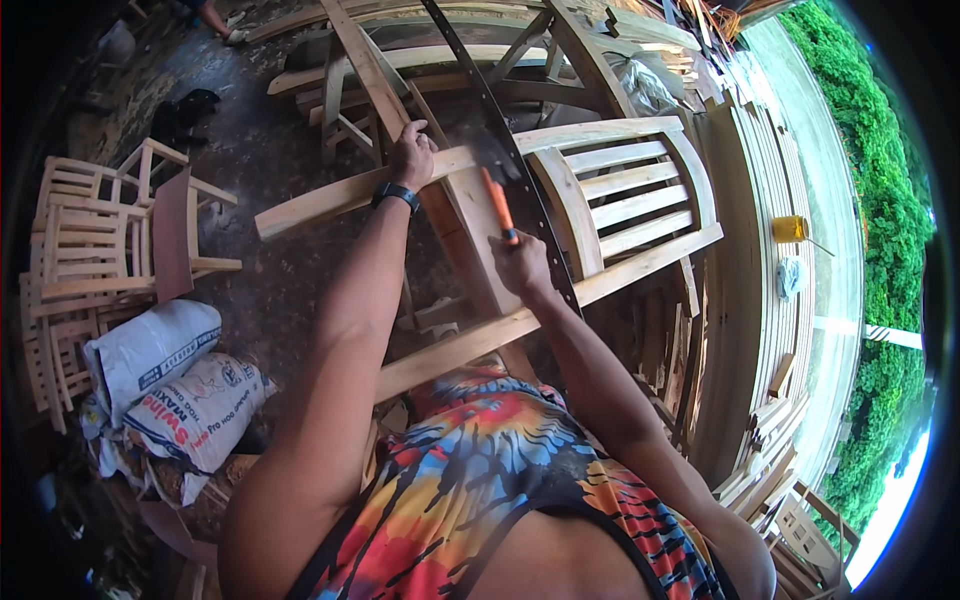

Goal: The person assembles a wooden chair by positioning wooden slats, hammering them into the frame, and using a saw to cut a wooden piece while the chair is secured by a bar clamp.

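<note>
In my right hand (pixel 521 265) is a hammer (pixel 498 203) with an orange and black handle; its head is blurred over the far rail of a wooden chair-back frame (pixel 577 196). The frame has several slats at its right end and two long legs running left. My left hand (pixel 411 157), with a dark watch at the wrist, grips the far leg, though its thumb side is partly hidden. Beneath the frame lies a wide wooden beam (pixel 478 235). A dark metal strip with holes (pixel 517 165) crosses over the beam, between my hands and the slats.
Slatted chair frames (pixel 95 240) stand at the left, near two filled sacks (pixel 195 410). Long boards (pixel 745 270) are stacked at the right, with a yellow container (pixel 789 229) on them. Wooden trestles (pixel 345 90) and lumber stand at the far side. A person's foot (pixel 235 37) shows at the far left.
</note>
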Action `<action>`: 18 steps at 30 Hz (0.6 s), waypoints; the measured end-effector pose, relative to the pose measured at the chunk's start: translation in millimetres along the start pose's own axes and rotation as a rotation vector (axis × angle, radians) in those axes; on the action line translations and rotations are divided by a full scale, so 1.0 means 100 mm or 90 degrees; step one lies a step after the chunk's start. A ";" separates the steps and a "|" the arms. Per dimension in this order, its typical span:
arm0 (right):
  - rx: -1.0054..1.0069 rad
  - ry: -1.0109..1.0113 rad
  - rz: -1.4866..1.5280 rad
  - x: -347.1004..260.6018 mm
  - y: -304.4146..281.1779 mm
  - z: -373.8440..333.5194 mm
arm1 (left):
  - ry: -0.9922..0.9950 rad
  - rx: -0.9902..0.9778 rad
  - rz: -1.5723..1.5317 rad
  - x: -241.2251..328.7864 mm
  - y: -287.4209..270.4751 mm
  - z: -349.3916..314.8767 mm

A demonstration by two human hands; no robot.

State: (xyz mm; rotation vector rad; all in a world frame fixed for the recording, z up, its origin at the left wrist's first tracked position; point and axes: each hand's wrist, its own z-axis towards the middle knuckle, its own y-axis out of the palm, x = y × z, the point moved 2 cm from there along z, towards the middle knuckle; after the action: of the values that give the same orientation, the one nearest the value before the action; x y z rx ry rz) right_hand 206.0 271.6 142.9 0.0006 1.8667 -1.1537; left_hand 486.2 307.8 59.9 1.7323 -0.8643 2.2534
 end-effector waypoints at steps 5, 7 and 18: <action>-0.069 0.104 0.005 -0.18 -0.09 0.29 | 0.010 -0.011 -0.013 -0.27 -0.07 -0.03; -0.021 0.066 0.042 -0.27 -0.44 -0.05 | -0.008 -0.023 -0.009 -0.21 0.03 0.04; -0.133 0.241 0.059 0.53 -1.14 -2.05 | 0.059 -0.024 0.033 -0.15 -0.15 -0.01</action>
State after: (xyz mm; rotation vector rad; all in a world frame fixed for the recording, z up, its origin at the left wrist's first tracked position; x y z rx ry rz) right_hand -14.8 330.4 217.2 0.1976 2.2889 -0.9364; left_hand 497.7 324.0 50.8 1.5944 -0.9366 2.3130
